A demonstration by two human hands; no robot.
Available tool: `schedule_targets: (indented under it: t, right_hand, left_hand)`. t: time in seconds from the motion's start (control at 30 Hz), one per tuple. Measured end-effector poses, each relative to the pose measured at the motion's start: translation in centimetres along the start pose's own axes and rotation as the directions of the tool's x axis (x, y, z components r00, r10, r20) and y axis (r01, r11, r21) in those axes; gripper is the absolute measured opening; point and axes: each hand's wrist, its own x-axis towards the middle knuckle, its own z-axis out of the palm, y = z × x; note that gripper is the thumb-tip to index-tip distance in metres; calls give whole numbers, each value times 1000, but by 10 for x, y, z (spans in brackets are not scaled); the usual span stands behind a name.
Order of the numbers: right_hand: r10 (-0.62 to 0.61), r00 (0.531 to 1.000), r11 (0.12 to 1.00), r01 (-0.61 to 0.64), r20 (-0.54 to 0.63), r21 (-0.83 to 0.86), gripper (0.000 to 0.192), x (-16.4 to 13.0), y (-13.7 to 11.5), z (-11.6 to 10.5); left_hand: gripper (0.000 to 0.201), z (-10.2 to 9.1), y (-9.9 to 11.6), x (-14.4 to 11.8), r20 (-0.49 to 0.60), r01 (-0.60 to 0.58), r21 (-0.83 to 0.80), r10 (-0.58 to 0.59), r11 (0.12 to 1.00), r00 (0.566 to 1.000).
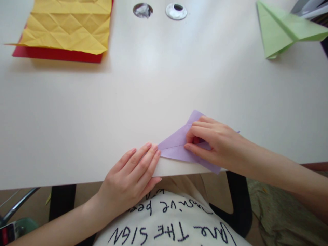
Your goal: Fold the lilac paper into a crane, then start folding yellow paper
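Purple paper (176, 145), folded to a point, lies flat at the near edge of the white table (153, 89), its lower corner overhanging the edge. Right hand (215, 143) rests on top of the paper, fingers curled, fingertips pinching and pressing a folded flap. Left hand (133, 174) lies flat with fingers straight and together, fingertips touching the pointed left tip of the paper, holding nothing. Far left: a creased yellow sheet (69, 27) on top of a red sheet (58, 54). Far right: a folded green paper plane (282, 29). Two round holes (176, 11) sit in the far tabletop.
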Motion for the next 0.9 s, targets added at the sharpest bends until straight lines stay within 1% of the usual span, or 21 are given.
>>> schedule_targets:
  t: [0.1, 0.2, 0.3, 0.37, 0.47, 0.53, 0.6, 0.7, 0.8, 0.9]
  right_hand:
    - [6, 1000, 1000, -6, 1, -3, 17, 1, -1, 0]
    - [17, 999, 1000, -17, 27, -2, 17, 2, -2, -2]
    - [26, 997, 1000, -26, 67, 0, 16, 2, -3, -4]
    - [27, 997, 1000, -27, 71, 2, 15, 2, -3, -5]
    - [20, 998, 1000, -20, 53, 6, 13, 2, -1, -4]
    - [9, 999, 1000, -9, 41, 6, 13, 2, 0, -3]
    - [2, 999, 1000, -3, 37, 4, 12, 1, 0, -3]
    - [36, 999, 999, -36, 27, 9, 10, 1, 0, -3]
    - [59, 998, 998, -59, -19, 14, 11, -1, 3, -2]
    - [42, 998, 999, -41, -44, 21, 15, -1, 8, -3]
  left_hand:
    - [48, 2, 4, 4, 13, 18, 44, -19, 999, 1000]
    - [50, 3, 7, 9, -19, 21, 83, -20, 996, 1000]
    - [48, 4, 7, 14, -35, 13, 54, -11, 998, 999]
    - [46, 3, 5, 17, -18, -37, 3, 37, 999, 999]
    - [46, 3, 3, 23, 6, -139, -59, 139, 989, 990]
    - [49, 4, 2, 25, 13, -160, -71, 161, 985, 987]
    - [53, 6, 3, 26, 22, -160, -62, 162, 985, 987]
    - [56, 9, 6, 27, 35, -147, -12, 148, 989, 988]
    - [53, 10, 9, 26, 29, -137, 22, 136, 990, 990]
    - [50, 10, 12, 24, 56, -135, 42, 133, 990, 990]
